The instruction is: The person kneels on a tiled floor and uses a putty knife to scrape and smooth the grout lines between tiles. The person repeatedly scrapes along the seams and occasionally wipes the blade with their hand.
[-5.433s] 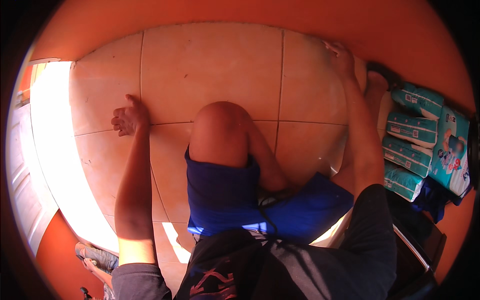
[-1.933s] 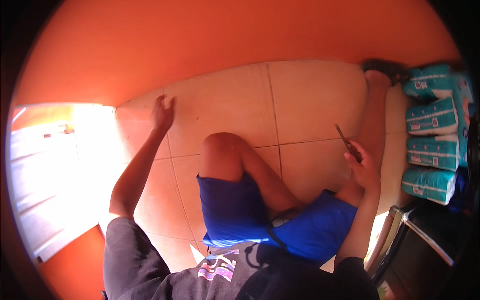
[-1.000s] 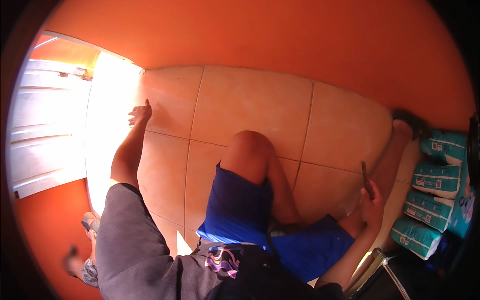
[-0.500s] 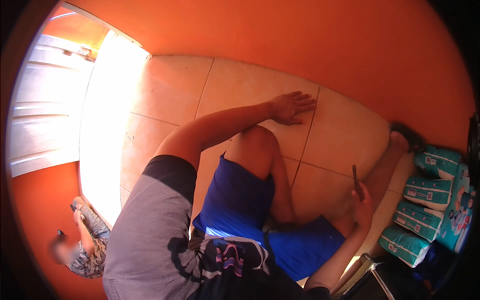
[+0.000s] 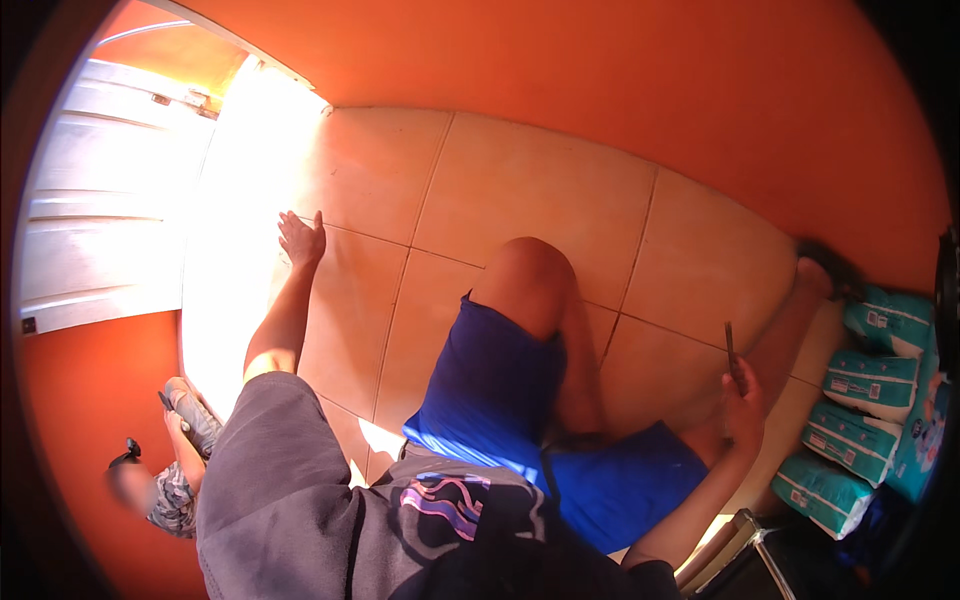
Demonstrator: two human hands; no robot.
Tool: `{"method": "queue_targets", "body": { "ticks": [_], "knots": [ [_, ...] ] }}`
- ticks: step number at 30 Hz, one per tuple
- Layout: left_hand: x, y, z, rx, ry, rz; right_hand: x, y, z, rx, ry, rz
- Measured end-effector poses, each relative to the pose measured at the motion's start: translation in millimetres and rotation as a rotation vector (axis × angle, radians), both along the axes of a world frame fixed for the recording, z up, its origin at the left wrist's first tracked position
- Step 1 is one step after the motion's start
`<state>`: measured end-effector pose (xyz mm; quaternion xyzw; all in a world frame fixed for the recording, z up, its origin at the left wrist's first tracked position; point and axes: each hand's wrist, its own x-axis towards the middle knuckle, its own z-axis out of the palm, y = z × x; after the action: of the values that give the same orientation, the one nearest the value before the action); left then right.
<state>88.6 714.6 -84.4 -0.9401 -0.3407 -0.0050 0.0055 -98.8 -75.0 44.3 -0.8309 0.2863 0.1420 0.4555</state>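
My left arm reaches out to the left, and my left hand [image 5: 302, 242] is held above the tiled floor beside the bright doorway, fingers apart and holding nothing. Over on the right, my right hand [image 5: 743, 405] is closed around a dark, thin phone [image 5: 730, 345], seen almost edge-on, so its screen is hidden. That hand is near my outstretched lower leg [image 5: 775, 315]. My other knee [image 5: 525, 285] is bent up in the middle, in blue shorts [image 5: 490, 380].
Teal-and-white plastic packs [image 5: 850, 440] are stacked at the right. Behind stands an orange wall [image 5: 600, 80]. A white door [image 5: 105, 200] is at the left, with a person in a camouflage top [image 5: 175, 500] sitting below it. A black, metal-edged item [image 5: 770, 550] is at the lower right.
My left hand has swung from beyond my bent knee far over to the left, toward the doorway. My right hand still holds the phone. The whole view has shifted slightly.
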Motion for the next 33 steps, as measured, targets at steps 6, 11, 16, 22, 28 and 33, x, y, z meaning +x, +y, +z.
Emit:
{"method": "queue_targets", "body": {
  "ticks": [6, 11, 16, 22, 28, 33],
  "knots": [
    [-34.8, -117.1, -5.7, -0.297, -0.249, -0.400, 5.8, 1.8, 3.5, 0.236, -0.198, -0.156],
    [9.7, -341.2, 85.3, -1.087, -0.500, -0.582, 23.7, 40.1, 34.3, 0.495, -0.369, -0.323],
    [11.6, -526.2, 158.7, -1.659, -0.222, -0.965, 30.7, 63.5, 37.3, 0.660, -0.432, -0.255],
    [-0.2, -593.9, 117.8, -1.846, 0.036, -1.126, 31.3, 65.3, 21.9, 0.554, -0.349, -0.202],
    [18.1, -589.8, 74.0, -1.619, 0.310, -1.121, 41.0, 54.2, 11.0, 0.191, -0.324, -0.042],
    [20.6, -604.3, 76.5, -1.750, 0.369, -1.058, 40.7, 47.2, 13.0, 0.074, -0.297, 0.026]
  ]
}}
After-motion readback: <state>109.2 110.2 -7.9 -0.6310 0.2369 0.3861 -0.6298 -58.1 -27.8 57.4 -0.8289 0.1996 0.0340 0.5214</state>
